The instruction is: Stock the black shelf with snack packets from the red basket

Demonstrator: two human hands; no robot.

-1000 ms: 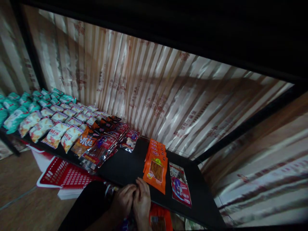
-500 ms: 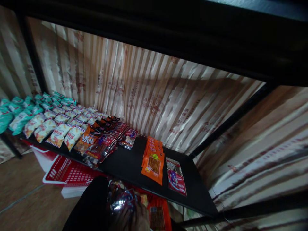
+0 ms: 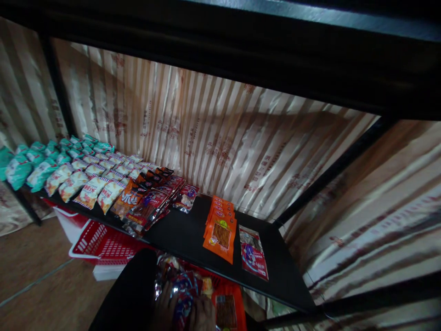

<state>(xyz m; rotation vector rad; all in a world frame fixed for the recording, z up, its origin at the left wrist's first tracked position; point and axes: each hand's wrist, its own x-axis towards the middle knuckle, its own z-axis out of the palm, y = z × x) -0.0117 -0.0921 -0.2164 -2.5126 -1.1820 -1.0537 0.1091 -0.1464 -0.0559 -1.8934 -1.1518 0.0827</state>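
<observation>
At the bottom, low in front of the shelf, both my hands are dim and partly cut off by the frame edge. My left hand point(image 3: 164, 301) has its fingers closed at the left side of a shiny red and purple snack packet point(image 3: 183, 307). On that packet's right side, my right hand point(image 3: 203, 313) is closed too. More shiny packets point(image 3: 186, 281) lie just beyond the fingers. Beside my right hand is an orange snack packet point(image 3: 225, 310) with a clear window showing brown sticks. A dark knee or sleeve point(image 3: 127, 294) hides part of the left.
The black shelf point(image 3: 186, 234) carries orange packets point(image 3: 220, 232), a red packet point(image 3: 253, 253), a red packet pile point(image 3: 151, 204), white bags point(image 3: 91, 191) and teal bags point(image 3: 41, 172). A red basket point(image 3: 103, 241) stands below. An upper black beam point(image 3: 220, 50) crosses overhead.
The view has shifted slightly, so the bags at left sit further right. My hands have moved apart on the packets, and the red and purple packet now shows between them.
</observation>
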